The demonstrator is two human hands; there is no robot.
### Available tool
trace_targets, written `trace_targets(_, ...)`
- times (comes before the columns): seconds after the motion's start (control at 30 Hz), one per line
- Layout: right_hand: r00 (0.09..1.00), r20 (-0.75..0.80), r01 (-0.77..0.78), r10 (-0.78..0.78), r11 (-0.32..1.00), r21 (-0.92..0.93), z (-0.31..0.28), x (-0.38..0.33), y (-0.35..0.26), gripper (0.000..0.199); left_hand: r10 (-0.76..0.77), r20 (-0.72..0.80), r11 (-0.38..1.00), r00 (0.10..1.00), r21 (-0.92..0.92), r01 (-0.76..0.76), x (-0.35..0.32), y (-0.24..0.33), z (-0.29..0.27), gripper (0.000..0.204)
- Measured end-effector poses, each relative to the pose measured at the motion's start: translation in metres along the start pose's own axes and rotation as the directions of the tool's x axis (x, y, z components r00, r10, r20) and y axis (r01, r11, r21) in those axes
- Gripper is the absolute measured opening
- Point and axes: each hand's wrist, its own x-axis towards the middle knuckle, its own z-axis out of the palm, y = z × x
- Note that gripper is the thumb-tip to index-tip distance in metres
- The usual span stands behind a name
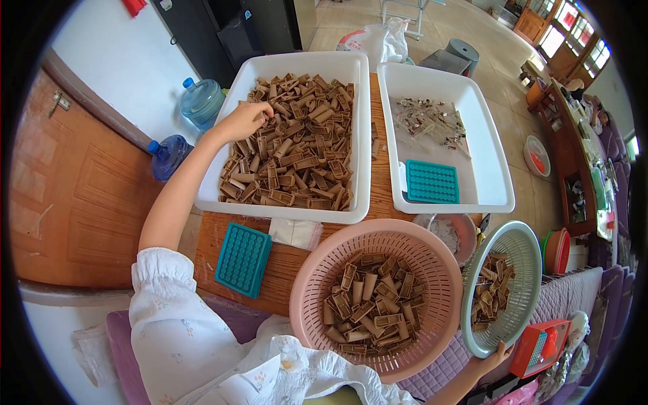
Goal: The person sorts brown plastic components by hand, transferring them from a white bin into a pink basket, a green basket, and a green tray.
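My left hand [247, 121] reaches brown pieces [297, 162] in the white tub [362, 135], grip unclear, while my right hand [494, 360] clamps the green basket [525, 283] by its rim.

The pieces [290, 159] are brown, the tilted basket [523, 289] pale green, the sleeve [177, 324] white with small flowers.

Left arm [177, 192] outstretched, fingers [259, 111] bent

The passage between teal tray [244, 260] and pink basket [305, 297] ends at a white packet [294, 232].
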Motion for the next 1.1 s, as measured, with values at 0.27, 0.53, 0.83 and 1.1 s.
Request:
trace_targets(0.27,0.999,0.034,-0.008,0.006,0.999,0.040,0.002,-0.001,-0.001,0.053,0.131,0.229,0.735,0.964,0.630,-0.250,-0.029,0.008,0.019,0.025)
trace_targets(0.53,1.000,0.027,0.006,-0.007,1.000,0.027,0.002,-0.001,-0.003,0.049,0.126,0.042,0.850,0.991,0.511,-0.130,-0.019,0.025,-0.011,0.021)
trace_targets(0.83,1.000,0.004,0.004,-0.005,0.999,0.047,-0.002,0.002,0.003,0.050,0.030,-0.337,0.997,0.941,0.083,-0.002,0.099,0.018,0.009,0.024)
trace_targets(1.1,1.000,-0.003,-0.001,0.001,1.000,0.005,-0.004,0.001,-0.003,0.052,0.180,-0.436,0.963,0.882,0.259,-0.069,0.175,0.028,0.044,0.013)
